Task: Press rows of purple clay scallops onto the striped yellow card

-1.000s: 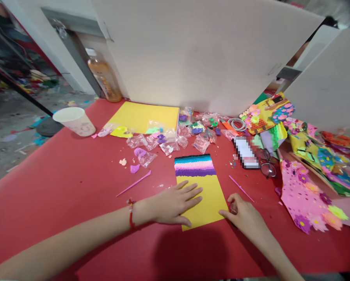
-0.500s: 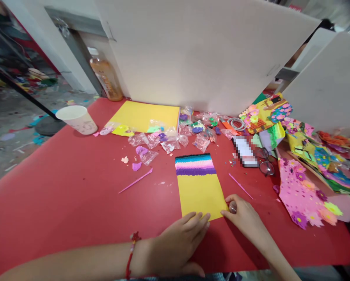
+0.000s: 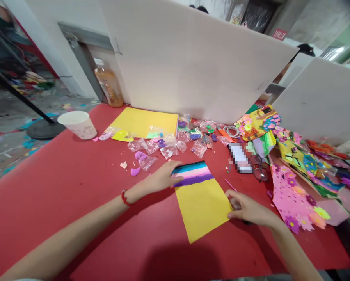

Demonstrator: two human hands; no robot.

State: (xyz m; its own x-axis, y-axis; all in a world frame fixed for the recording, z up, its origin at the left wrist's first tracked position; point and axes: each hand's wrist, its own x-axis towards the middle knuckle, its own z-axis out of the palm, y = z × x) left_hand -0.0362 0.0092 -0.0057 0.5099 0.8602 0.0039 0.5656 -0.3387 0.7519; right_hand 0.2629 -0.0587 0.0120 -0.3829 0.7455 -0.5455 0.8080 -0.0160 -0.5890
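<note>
A yellow card [image 3: 202, 208] with stripes of black, blue, pink and purple clay across its far end lies turned at an angle in front of me. My left hand [image 3: 165, 175] grips its far left corner, the thumb over the stripes. At the right edge, low down, my right hand [image 3: 241, 207] pinches the card between thumb and fingers; the curled fingers are partly hidden. Just beyond the right hand lies a thin pink stick [image 3: 230, 185], only part of it showing. Bits of purple clay [image 3: 135, 171] rest past my left forearm.
Small clay bags [image 3: 169, 150] and a yellow sheet [image 3: 145, 120] lie at the back. A paper cup [image 3: 79, 125] and a bottle [image 3: 109, 86] stand back left. At right are a phone [image 3: 239, 158], glasses [image 3: 260, 174] and decorated flower cards [image 3: 294, 195]. A white partition [image 3: 192, 58] rises behind.
My left hand has gone from the card's near edge to its far left corner. The card has turned, its near end swinging toward me. My right hand keeps to its right edge.
</note>
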